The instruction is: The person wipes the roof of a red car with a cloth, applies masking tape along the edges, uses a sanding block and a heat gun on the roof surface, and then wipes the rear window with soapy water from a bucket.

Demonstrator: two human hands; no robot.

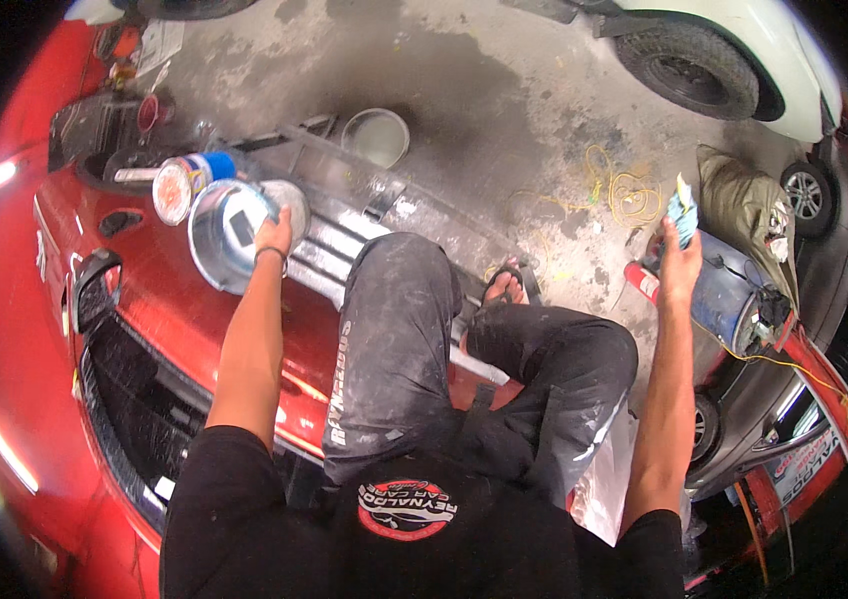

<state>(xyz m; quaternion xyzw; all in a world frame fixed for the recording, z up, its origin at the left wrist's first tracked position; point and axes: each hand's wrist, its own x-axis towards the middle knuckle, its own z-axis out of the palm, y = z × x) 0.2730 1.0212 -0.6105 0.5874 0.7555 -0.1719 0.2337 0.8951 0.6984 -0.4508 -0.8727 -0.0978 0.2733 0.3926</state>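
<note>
My left hand (pixel 274 232) is closed at the right side of a wide, shiny metal can (pixel 206 240), apparently gripping its rim. A dark square patch shows in the can's mouth beside my fingers; I cannot tell if it is an object or a reflection. Directly behind the can stands a smaller blue-and-white tin (pixel 172 195) with a crusted pinkish top. Raised on the far right, my right hand (pixel 681 265) pinches a crumpled light-blue cloth or paper (pixel 683 218). Its fingers are partly hidden.
Beneath the can and my legs runs a slatted metal platform (pixel 329 245), beside a red car (pixel 159 235). A white basin (pixel 376 138) sits beyond it. Right, a blue drum (pixel 719 285), a red can (pixel 641 282) and a yellow cord (pixel 634 195) lie near a grey car (pixel 829 270).
</note>
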